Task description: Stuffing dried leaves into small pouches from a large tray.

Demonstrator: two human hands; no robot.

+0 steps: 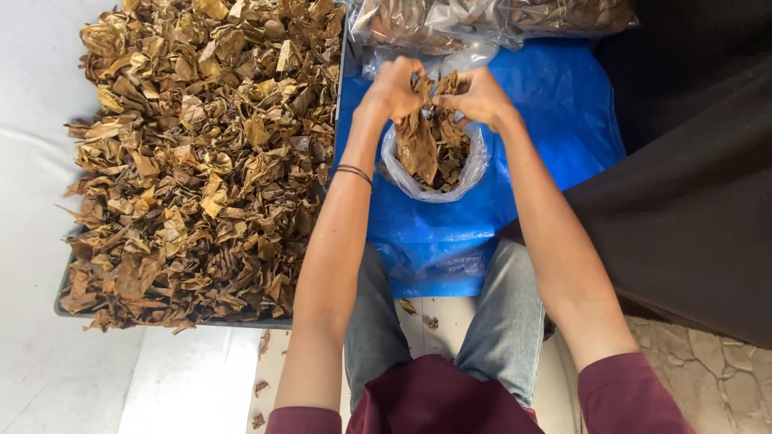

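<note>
Both hands are clenched on one bunch of dried brown leaves [420, 141] at upper centre of the frame: the left hand [392, 90] and right hand [480, 98] pinch it over a small clear plastic bag [402, 178], which looks partly filled. A large heap of leaves [193, 161], crinkled and papery, still covers the dark tray [60, 305] at left. Beneath the bag lies a glossy blue tarp [555, 112].

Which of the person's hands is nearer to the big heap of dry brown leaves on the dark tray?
Left. The left hand grips leaves over the clear plastic bag, just beside the heap of dry brown leaves. The right hand is on the bag's far side.
</note>
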